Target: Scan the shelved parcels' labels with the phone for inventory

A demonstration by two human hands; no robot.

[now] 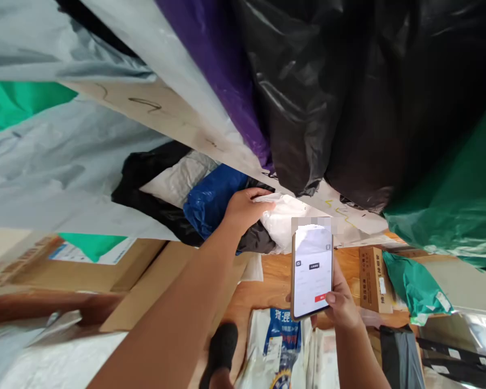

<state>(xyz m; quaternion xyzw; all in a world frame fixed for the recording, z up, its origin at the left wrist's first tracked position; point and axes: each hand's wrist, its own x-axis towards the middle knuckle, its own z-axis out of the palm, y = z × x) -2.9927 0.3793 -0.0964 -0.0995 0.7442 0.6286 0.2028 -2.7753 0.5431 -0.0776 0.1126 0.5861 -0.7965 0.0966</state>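
In the head view my left hand (246, 209) reaches in among parcels on a shelf. Its thumb and fingers are closed on the edge of a white plastic parcel (285, 216). Just left of that hand lie a blue plastic parcel (210, 200) and a pale grey parcel (180, 177), with black plastic around them. My right hand (343, 302) is wrapped round a smartphone (312, 275), held upright with its lit screen towards me. The right thumb rests by a red button low on the screen.
Large black bags (299, 97), a purple bag (227, 70) and a green bag (449, 189) hang over the shelf above. Cardboard boxes (141, 292) stand below left. On the wooden floor (273, 275) lie a printed white sack (259, 346), a brown carton (376, 278) and a green parcel (415, 286).
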